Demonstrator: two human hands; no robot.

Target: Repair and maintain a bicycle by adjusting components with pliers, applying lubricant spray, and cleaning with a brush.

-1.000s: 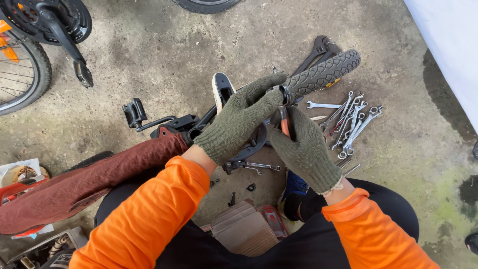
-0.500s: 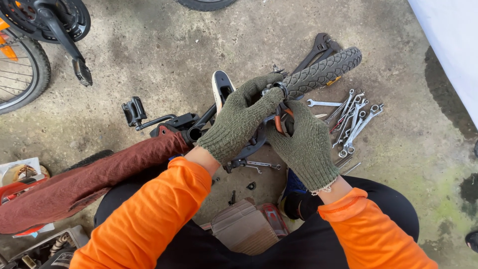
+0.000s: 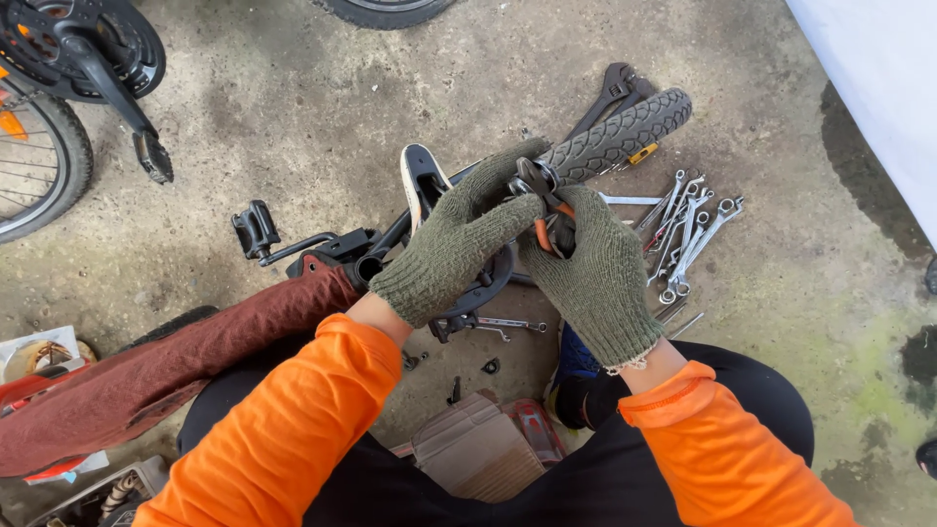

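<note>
Both gloved hands meet over the bike parts. The right hand (image 3: 595,283) is wrapped tight around orange-handled pliers (image 3: 543,200), whose jaws poke out at 11 o'clock; the left hand (image 3: 454,249) is curled closed against them from 9 o'clock. Wrenches (image 3: 688,229) lie at 3 o'clock.

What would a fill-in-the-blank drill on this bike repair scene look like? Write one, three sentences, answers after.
1. Both hands, the left hand and the right hand, wear knitted gloves of a dark ____ colour.
2. The right hand closes around pliers whose handles are ____.
3. The row of wrenches lies on the concrete floor to the ____ of the hands.

Missing words: green; orange; right
</note>
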